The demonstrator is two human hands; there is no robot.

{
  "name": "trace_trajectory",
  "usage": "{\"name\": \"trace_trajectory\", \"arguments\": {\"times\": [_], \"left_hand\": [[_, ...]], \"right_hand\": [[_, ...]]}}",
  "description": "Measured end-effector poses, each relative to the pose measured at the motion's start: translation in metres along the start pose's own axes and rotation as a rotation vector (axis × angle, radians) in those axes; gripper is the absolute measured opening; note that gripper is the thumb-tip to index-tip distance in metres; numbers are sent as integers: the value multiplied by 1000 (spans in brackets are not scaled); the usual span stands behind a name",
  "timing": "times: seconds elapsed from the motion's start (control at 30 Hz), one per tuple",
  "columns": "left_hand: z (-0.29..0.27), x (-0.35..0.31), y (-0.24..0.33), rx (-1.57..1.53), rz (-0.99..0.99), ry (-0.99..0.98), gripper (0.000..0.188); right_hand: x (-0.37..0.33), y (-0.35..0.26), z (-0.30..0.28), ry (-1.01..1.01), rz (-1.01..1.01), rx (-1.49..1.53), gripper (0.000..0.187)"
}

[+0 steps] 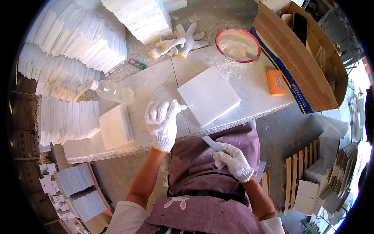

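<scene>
My left hand (161,123), in a white knit glove, hovers over the worktop with curled fingers. Its thumb and forefinger come together by the left edge of a square white tile (210,95); a tiny pale bit at their tips is too small to name. Over my apron-covered lap, my gloved right hand (233,162) grips a putty knife (211,143) with a flat grey blade, pointing up and left toward the table edge. The tile lies flat on what looks like more of the same tiles. A red-rimmed bowl (238,46) of white paste holds another flat metal blade.
Tall stacks of white tiles (70,117) line the left. Beside them are a clear bottle (115,91) and a few loose tiles (115,126). Spare gloves (187,41) lie at the back. An orange box (276,82) sits by a large cardboard box (300,58) on the right.
</scene>
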State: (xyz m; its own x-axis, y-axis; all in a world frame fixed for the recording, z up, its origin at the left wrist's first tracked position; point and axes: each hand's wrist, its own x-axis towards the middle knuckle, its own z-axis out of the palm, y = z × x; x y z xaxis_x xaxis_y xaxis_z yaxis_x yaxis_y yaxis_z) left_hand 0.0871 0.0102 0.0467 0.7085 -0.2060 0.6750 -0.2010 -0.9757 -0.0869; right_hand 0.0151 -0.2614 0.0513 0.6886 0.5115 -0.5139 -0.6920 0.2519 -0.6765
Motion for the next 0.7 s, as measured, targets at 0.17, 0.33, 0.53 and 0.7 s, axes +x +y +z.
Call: {"name": "trace_trajectory", "arguments": {"times": [0.17, 0.33, 0.53, 0.7], "left_hand": [[1, -1, -2, -10, -5, -23, 35], [0, -2, -1, -7, -8, -28, 36], [2, -2, -2, -19, -7, -32, 37], [1, 0, 0, -2, -13, -21, 35]], "right_hand": [[1, -1, 0, 0, -9, -17, 41], [0, -1, 1, 9, 2, -12, 41], [0, 0, 2, 10, -2, -9, 40], [0, -2, 3, 8, -3, -24, 40]]}}
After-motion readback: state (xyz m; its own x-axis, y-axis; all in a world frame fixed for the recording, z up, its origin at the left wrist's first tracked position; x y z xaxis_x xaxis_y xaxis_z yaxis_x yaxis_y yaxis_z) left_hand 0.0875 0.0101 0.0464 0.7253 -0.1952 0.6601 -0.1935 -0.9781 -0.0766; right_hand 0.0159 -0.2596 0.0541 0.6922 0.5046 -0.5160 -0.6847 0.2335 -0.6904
